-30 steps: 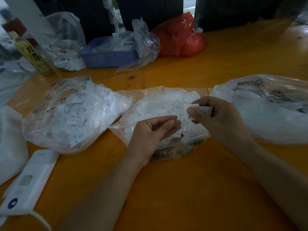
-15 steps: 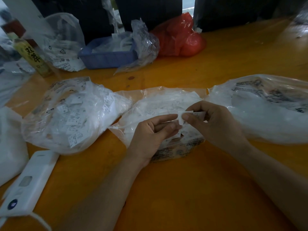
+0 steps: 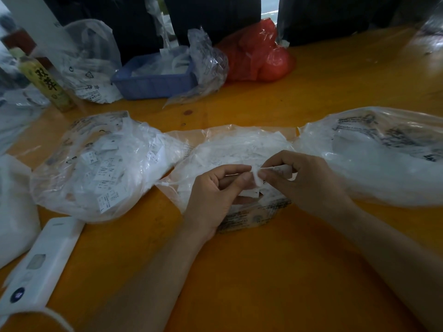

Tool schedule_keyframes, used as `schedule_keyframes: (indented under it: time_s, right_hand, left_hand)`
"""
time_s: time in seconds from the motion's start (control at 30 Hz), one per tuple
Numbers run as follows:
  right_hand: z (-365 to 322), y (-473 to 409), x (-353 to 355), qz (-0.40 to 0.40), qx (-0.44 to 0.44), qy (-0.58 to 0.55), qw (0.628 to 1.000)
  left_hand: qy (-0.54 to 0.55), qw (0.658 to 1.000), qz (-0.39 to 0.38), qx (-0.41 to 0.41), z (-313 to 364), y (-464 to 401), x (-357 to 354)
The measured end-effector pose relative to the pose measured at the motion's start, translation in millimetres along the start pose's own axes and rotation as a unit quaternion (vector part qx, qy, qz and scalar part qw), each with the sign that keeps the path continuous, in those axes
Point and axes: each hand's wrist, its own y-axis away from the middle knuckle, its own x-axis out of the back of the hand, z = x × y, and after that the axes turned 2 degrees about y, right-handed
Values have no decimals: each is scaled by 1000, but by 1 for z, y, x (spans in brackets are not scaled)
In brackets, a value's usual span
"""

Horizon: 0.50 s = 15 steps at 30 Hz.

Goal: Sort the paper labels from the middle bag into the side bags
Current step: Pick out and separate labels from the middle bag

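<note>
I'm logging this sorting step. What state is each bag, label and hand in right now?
Middle bag: open, labels inside.
Left bag: lying flat, full of labels.
Right bag: lying flat, contents unclear.
Paper label: pinched between both hands above the middle bag.
Left hand: fingers curled, pinching the label.
Right hand: fingers curled, pinching the label.
Red bag: crumpled, bulging.
</note>
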Motion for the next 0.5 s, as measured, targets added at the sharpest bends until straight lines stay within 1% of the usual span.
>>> schedule_keyframes:
  time_s: [0.17,0.33,0.5]
  right_hand:
    - [0,-1,-1,-3,16,32,999]
    - [1,0,-2,17,8,16,1000]
    - [0,1,-3,22,3,15,1000]
  left_hand:
    - [-48,999,3,-18,-1,1,0]
    - [-75,997,-1,-8,-1,0,2]
    - [-24,1000,-3,9,0,0,1]
